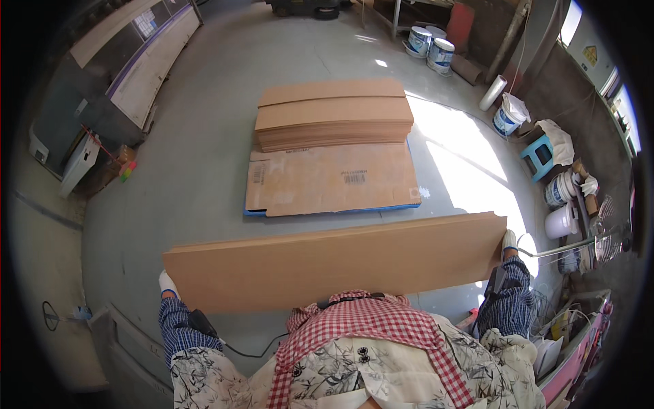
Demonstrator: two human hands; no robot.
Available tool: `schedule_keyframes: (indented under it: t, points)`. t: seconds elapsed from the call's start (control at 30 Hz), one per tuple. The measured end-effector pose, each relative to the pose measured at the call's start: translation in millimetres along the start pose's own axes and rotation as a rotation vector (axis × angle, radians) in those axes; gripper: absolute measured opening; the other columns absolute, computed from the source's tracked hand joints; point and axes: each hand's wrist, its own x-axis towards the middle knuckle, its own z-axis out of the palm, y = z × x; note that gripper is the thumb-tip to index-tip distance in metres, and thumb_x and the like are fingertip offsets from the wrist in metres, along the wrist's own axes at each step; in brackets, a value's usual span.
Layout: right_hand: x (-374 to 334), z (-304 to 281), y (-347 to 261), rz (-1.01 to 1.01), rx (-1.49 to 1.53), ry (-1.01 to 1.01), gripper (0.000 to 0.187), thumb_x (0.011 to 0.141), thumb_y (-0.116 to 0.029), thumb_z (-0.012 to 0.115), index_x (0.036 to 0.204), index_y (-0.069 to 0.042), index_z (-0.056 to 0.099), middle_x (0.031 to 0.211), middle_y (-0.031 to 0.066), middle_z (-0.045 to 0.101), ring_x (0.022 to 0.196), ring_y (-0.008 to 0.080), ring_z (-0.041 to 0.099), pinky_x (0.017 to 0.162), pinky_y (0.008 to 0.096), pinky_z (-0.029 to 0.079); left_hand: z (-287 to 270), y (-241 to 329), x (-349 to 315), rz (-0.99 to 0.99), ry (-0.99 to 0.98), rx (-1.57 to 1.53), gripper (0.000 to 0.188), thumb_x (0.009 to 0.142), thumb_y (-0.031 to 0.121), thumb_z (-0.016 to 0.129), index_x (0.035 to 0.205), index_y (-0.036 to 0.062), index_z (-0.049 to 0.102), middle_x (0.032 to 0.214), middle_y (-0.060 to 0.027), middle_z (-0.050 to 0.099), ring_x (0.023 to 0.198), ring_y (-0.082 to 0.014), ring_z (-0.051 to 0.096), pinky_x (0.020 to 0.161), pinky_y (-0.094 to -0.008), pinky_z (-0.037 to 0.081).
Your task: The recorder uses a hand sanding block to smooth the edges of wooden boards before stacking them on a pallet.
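A long stack of brown cardboard sheets spans the space in front of my body, its left end lower than its right. My left hand, in a white glove, grips the left end; its fingers are partly hidden behind the sheets. At the right end my right hand, gloved too, holds the edge from the side. Beyond them, a neat pile of similar cardboard sheets lies on a flat printed cardboard layer, which rests on a blue pallet.
White and blue buckets, a light blue stool and a pedestal fan line the right wall. A large machine stands at the left. Close by on the right is a pink-edged cart with cables and clutter.
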Motion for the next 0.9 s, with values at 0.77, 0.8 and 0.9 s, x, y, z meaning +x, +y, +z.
schedule_keyframes:
  t: [0.77,0.8,0.9]
  points:
    - [112.7,142.4,-182.0,0.044,-0.121,0.009,0.044,0.104,-0.035,0.038,0.1,-0.001,0.066,0.093,0.0151,0.067,0.086,0.0232,0.062,0.085,0.0362,0.048,157.2,123.4,179.2,-0.156,-0.061,-0.092,0.041,0.099,0.032,0.048,0.121,0.0002,0.061,0.106,-0.0142,0.068,0.09,-0.0288,0.066,0.074,-0.0438,0.053]
    - [111.3,147.8,-185.5,0.055,-0.125,0.014,0.044,0.104,-0.035,0.038,0.1,-0.001,0.066,0.093,0.0152,0.067,0.086,0.0232,0.062,0.085,0.0361,0.048,165.2,135.3,189.4,-0.16,-0.055,-0.089,0.041,0.099,0.032,0.048,0.121,0.0002,0.061,0.106,-0.0142,0.068,0.09,-0.0288,0.066,0.074,-0.0438,0.053]
    - [106.4,165.0,-197.0,0.078,-0.159,0.006,0.044,0.104,-0.034,0.038,0.101,-0.002,0.066,0.094,0.0154,0.067,0.086,0.0233,0.062,0.085,0.036,0.048,175.5,153.2,212.7,-0.147,-0.034,-0.099,0.036,0.1,0.029,0.046,0.114,-0.0006,0.063,0.103,-0.0106,0.067,0.087,-0.0269,0.065,0.073,-0.0386,0.052]
